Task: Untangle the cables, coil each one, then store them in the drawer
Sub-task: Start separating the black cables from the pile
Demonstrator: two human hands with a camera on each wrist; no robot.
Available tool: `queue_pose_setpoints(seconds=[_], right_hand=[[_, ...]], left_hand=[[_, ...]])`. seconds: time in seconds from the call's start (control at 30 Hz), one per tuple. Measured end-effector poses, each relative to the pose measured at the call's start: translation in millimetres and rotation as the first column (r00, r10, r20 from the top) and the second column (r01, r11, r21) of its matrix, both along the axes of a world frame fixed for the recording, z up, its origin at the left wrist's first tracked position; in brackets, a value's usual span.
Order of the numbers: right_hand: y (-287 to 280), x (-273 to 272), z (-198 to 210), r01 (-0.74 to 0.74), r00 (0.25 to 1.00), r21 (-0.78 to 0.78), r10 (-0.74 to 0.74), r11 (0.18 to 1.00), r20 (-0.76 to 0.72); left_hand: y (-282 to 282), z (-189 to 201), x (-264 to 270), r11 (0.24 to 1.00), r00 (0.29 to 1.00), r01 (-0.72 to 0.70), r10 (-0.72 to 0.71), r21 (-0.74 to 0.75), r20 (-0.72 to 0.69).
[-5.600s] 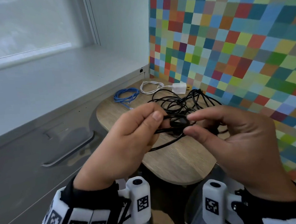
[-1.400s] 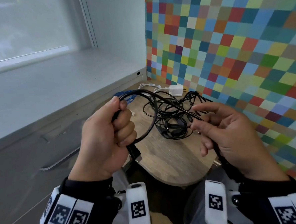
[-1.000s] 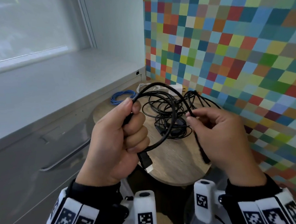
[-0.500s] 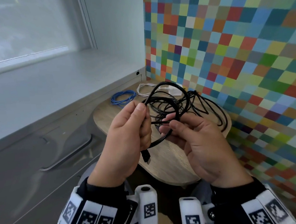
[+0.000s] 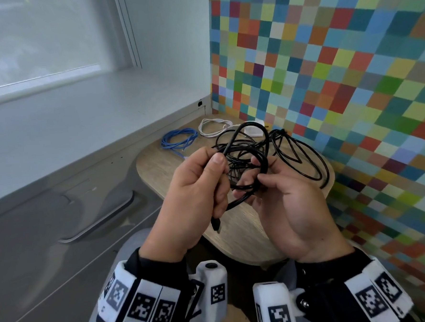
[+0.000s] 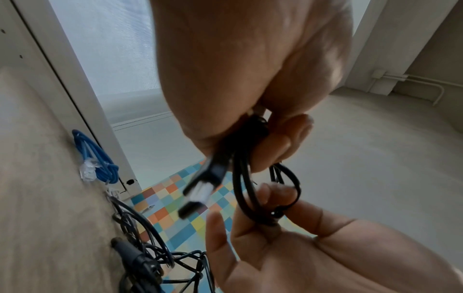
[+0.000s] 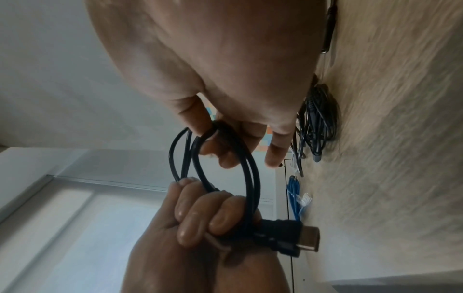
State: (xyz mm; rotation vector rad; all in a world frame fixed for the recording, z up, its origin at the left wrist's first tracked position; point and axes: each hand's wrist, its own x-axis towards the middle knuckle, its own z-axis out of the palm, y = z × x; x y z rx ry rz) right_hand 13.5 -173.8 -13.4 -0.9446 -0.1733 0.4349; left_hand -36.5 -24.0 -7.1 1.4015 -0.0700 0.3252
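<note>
While both hands (image 5: 191,199) (image 5: 291,210) clench black cable (image 5: 248,186) coil, palms hide loop count.

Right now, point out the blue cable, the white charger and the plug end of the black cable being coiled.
blue cable (image 5: 179,141), head view, coiled loops.
white charger (image 5: 254,131), head view, its block.
black cable (image 7: 295,236), right wrist view, plug end.

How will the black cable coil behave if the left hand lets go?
Likely springy: the black cable holds round loops only where the left hand and right hand grip it. Its plug end would probably dangle and tug loops loose.
</note>
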Motion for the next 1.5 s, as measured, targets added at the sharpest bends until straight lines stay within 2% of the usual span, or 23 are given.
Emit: queue_pose_setpoints(seconds=[0.17,0.27,0.43,0.6,0.7,0.8,0.87,0.93,1.03,1.1,1.13,1.17,1.27,1.33,1.4,1.5], right_hand=[[1.1,-2.4,3.1,0.003,1.000,-0.025,-0.003,1.000,0.008],[3.7,-6.1,5.0,-0.032,0.996,-0.065,0.037,0.997,0.079],[0.4,-0.6,5.1,-0.023,0.947,-0.291,0.115,0.957,0.301],[3.3,3.8,13.9,0.117,0.894,-0.490,0.124,0.864,0.431],[2.9,7.6,18.2,0.155,0.880,-0.557,0.143,0.816,0.454],[-5.6,13.4,20.7,0.210,0.832,-0.665,0.225,0.717,0.507],[-11.1,14.5,21.3,0.255,0.776,-0.666,0.262,0.701,0.573],[-10.3,11.2,24.3,0.334,0.666,-0.646,0.314,0.686,0.677],[3.8,9.0,18.7,0.568,0.431,-0.640,0.475,0.517,0.767],[18.8,5.7,10.0,0.652,0.350,-0.618,0.548,0.440,0.760],[25.7,3.4,6.8,0.635,0.368,-0.632,0.546,0.443,0.753],[32.0,-0.2,4.9,0.565,0.446,-0.673,0.510,0.477,0.736],[50.0,-13.3,0.7,0.201,0.755,-0.688,0.337,0.698,0.562],[61.1,-21.0,-2.7,0.012,0.858,-0.618,0.309,0.786,0.410],[65.4,-25.9,-8.2,-0.016,0.868,-0.641,0.328,0.768,0.372],[56.6,-20.4,-17.7,0.249,0.741,-0.740,0.369,0.625,0.561]], left_hand=[[8.0,1.4,0.1,1.000,0.999,0.007,-0.008,-0.020,-0.038],[15.4,9.2,-0.1,0.999,0.998,0.044,-0.045,-0.016,-0.049],[30.0,35.6,4.5,0.984,0.992,0.083,-0.066,0.155,-0.108],[42.2,53.0,4.2,0.957,0.987,0.112,-0.077,0.266,-0.141],[43.5,56.8,5.6,0.980,0.985,0.036,-0.001,0.197,-0.173],[63.5,65.0,4.8,0.993,0.975,-0.120,0.114,-0.018,-0.188],[80.3,68.5,-1.5,0.974,0.965,-0.189,0.161,-0.125,-0.209],[89.6,67.0,-12.9,0.956,0.958,-0.216,0.169,-0.196,-0.231],[89.3,58.2,-35.3,0.921,0.961,-0.212,0.136,-0.326,-0.242],[85.9,51.1,-49.1,0.883,0.966,-0.208,0.118,-0.422,-0.229],[84.0,47.4,-54.6,0.861,0.970,-0.202,0.110,-0.466,-0.217],[81.8,43.5,-59.1,0.839,0.974,-0.196,0.106,-0.508,-0.201],[74.0,28.6,-65.1,0.755,0.980,-0.198,0.137,-0.625,-0.144],[69.6,22.3,-63.9,0.706,0.977,-0.208,0.180,-0.677,-0.113],[69.9,25.0,-59.3,0.681,0.972,-0.217,0.218,-0.699,-0.089],[79.4,44.3,-49.3,0.704,0.961,-0.227,0.276,-0.673,-0.035]])
